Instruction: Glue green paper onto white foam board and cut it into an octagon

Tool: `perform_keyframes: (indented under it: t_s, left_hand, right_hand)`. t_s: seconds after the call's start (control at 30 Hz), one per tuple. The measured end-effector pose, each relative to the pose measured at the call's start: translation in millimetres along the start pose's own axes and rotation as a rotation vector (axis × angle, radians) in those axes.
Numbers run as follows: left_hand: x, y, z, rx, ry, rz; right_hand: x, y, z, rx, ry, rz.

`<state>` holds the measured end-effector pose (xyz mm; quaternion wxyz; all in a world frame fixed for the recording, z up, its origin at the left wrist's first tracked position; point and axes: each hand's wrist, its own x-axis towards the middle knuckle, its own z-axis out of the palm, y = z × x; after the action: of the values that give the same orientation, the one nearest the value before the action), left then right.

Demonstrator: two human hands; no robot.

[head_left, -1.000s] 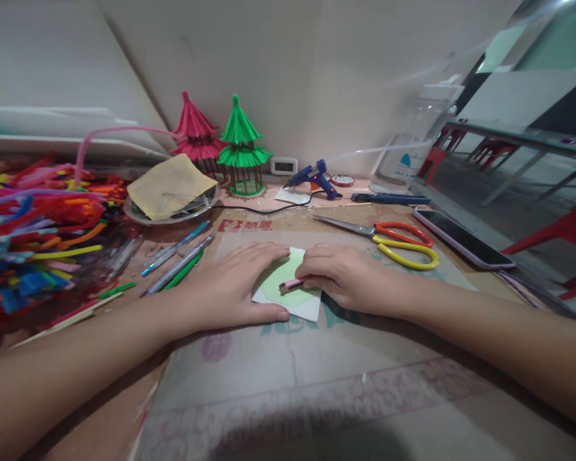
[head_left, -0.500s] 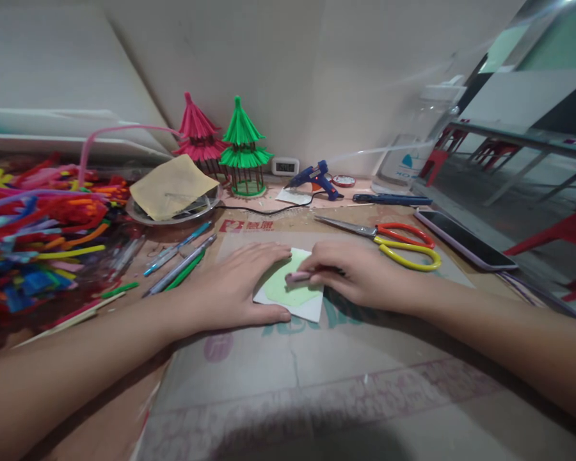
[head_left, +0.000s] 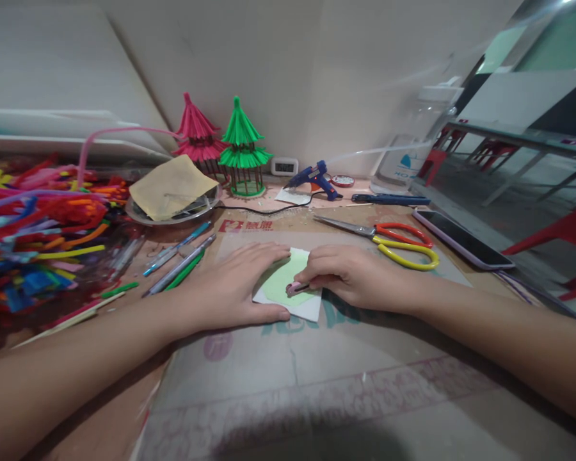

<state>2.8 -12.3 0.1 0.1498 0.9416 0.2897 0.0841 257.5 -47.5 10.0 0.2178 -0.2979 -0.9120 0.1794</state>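
Note:
A white square card (head_left: 309, 312) with a pale green many-sided piece (head_left: 283, 282) on it lies on the cardboard sheet. My left hand (head_left: 242, 285) rests flat at the card's left side, its fingers stretched out and its thumb apart, touching the edge. From the right, the fingers of my right hand (head_left: 340, 272) are closed around a small pink tool with a rounded end (head_left: 294, 289), held low over the green piece. Most of that tool is hidden in the fingers, so its kind is unclear.
Orange-and-yellow-handled scissors (head_left: 406, 243) and a phone (head_left: 463, 238) lie to the right. Behind stand a blue glue gun (head_left: 317, 179), a water bottle (head_left: 400, 150), and green (head_left: 242, 150) and pink (head_left: 196, 131) pavilion models. Pens (head_left: 177, 266) and colourful pipe cleaners (head_left: 43, 230) fill the left.
The pink tool's end has shifted slightly down in my right hand's grip, and its angle has turned a little. My left hand has stayed in place on the card.

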Motion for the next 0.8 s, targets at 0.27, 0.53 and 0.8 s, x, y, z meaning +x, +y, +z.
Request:
perform_keyframes:
  t_s: [0.27, 0.53, 0.8]
  left_hand:
    - [0.5, 1.8, -1.4, 0.001, -0.006, 0.005]
    - [2.7, 2.9, 0.6, -0.036, 0.038, -0.012]
    - [-0.9, -8.3, -4.4, -0.004, -0.034, 0.102]
  right_hand:
    - [-5.4, -8.3, -6.6, 0.084, -0.086, 0.082]
    - [7.2, -1.9, 7.2, -0.108, 0.155, 0.098]
    - [4.7, -2.4, 13.3, -0.106, 0.063, 0.075]
